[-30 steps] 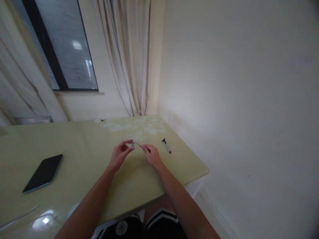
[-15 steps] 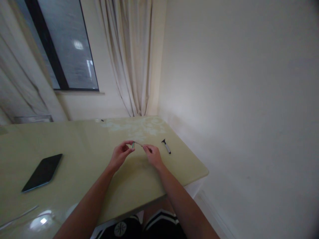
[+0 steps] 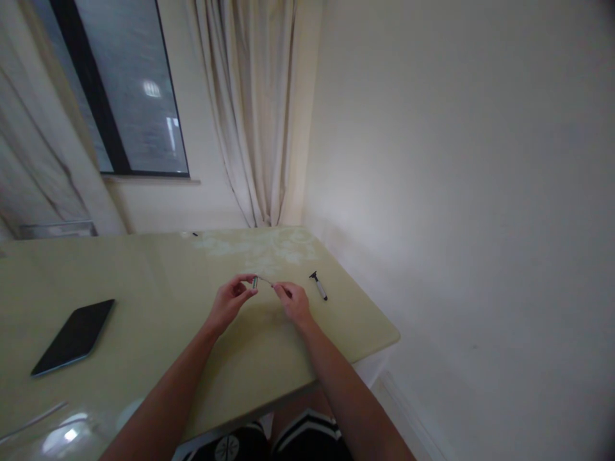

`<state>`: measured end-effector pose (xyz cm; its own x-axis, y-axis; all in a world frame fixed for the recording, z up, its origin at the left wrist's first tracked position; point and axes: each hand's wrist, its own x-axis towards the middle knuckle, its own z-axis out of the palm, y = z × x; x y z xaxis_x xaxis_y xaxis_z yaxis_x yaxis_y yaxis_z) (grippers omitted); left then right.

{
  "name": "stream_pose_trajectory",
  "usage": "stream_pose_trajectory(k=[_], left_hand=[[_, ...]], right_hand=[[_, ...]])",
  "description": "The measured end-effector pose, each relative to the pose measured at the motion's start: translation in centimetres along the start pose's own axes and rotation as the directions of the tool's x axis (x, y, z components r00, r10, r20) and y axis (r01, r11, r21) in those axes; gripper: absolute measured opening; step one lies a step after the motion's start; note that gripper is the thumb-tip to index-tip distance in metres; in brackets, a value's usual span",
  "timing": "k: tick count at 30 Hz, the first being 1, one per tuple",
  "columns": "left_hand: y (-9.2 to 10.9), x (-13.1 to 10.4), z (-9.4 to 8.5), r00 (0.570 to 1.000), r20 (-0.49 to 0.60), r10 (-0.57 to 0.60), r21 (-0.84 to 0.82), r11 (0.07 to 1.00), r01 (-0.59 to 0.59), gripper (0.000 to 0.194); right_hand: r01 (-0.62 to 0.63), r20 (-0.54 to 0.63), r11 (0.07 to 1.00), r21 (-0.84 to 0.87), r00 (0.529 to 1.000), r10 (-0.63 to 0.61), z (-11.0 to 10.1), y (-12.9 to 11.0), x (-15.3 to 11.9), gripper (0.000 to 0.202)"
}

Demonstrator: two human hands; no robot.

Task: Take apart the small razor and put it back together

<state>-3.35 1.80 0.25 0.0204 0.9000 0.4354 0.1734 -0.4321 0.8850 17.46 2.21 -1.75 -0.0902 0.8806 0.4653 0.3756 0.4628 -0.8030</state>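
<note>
Between the thumb and fingertips of my left hand (image 3: pixel 232 299) is a small upright rectangular piece with a green stripe, which looks like a razor cartridge (image 3: pixel 255 282). My right hand (image 3: pixel 294 299) is closed in a pinch on a thin stick (image 3: pixel 264 280). The stick points left, and its far tip meets or almost meets the cartridge's top; I cannot tell which. Both hands are just above the table. Right of my right hand lies a razor (image 3: pixel 319 287) with a grey handle and a dark T-shaped head.
The pale yellow-green table (image 3: pixel 158 288) has a glossy top. A dark tablet (image 3: pixel 74 337) lies at left. A pale cable (image 3: pixel 33 422) runs near the front left corner. One tiny dark piece (image 3: pixel 195 234) sits at the back edge. A wall (image 3: pixel 456 224) borders the table at right.
The view has shifted slightly, so the table and the things on it appear a little further left. Both hands keep their grips, with the stick still beside the cartridge.
</note>
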Motion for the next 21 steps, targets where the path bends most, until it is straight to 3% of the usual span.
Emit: stream_pose_trajectory(k=[4,7,18,21], left_hand=[[-0.33,0.01,0.01,1.0,-0.013,0.0,-0.012,1.0,0.0,0.043],[-0.64,0.06,0.12,1.0,-0.018,-0.005,-0.012,1.0,0.005,0.043],[-0.27,0.0,0.17,0.999,-0.039,-0.03,-0.02,0.999,0.03,0.045],[-0.21,0.0,0.17,0.999,-0.041,-0.034,-0.016,0.999,0.033,0.044]], right_hand=[[0.039,0.084,0.998,0.043,0.996,-0.043,0.02,0.1,0.03,0.038],[0.026,0.024,0.999,0.04,0.999,-0.027,0.01,0.27,0.09,0.039],[0.028,0.05,0.997,0.068,0.998,-0.032,0.35,0.75,0.22,0.04],[0.028,-0.025,0.999,0.041,0.999,-0.027,0.25,0.65,0.2,0.042]])
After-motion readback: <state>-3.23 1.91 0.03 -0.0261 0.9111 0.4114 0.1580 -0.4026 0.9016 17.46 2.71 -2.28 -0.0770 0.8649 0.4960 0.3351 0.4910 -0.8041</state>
